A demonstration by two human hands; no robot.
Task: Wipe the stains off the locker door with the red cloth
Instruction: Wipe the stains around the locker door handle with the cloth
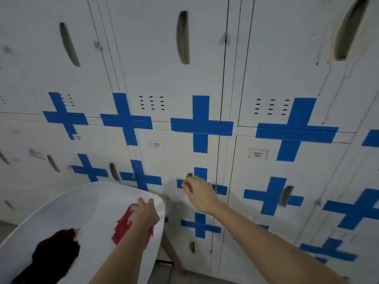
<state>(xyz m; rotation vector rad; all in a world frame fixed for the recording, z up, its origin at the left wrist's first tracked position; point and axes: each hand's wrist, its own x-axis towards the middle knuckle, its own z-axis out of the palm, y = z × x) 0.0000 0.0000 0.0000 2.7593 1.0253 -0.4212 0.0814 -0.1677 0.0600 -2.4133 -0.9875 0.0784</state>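
On the white desk (pixel 61 212), left hand (pixel 143 212) pinches the red cloth (pixel 123 224) — right hand (pixel 196 189), fingers curled, touches the locker door (pixel 174 156).

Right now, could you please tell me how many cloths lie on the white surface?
2: red cloth under the left hand, dark cloth nearer the camera; the arm may hide more.

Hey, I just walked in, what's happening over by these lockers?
A person faces a wall of white lockers marked with blue tape crosses. Their left hand rests on a red cloth lying on a white chair seat, apparently grasping it. A darker cloth lies nearer on the same seat. Their right hand is at a locker door, by its handle. No wiping has started yet.
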